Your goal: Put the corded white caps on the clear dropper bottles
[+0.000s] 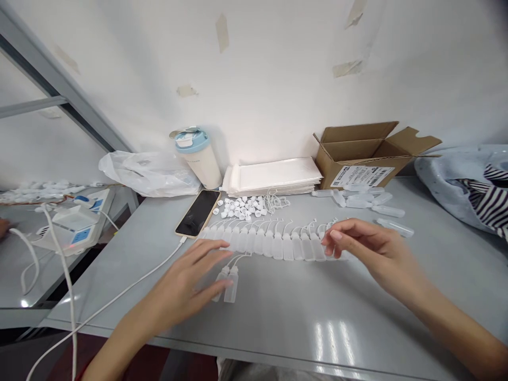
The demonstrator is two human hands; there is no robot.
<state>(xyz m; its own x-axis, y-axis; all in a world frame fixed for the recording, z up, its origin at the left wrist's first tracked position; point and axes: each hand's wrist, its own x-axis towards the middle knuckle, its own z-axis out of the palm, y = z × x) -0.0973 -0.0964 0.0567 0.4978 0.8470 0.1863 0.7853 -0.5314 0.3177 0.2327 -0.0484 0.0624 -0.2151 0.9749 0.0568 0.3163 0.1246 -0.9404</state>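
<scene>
Grip spread flat, the left hand rests its fingertips on two loose bottles; beyond them the row of bottles lies side by side, likely against rolling, its end under the right hand, grip loosely open.

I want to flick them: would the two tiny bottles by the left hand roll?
Probably: the two tiny bottles lie flat on the smooth table. They look empty plastic, so likely light, skidding easily under the left hand.
</scene>
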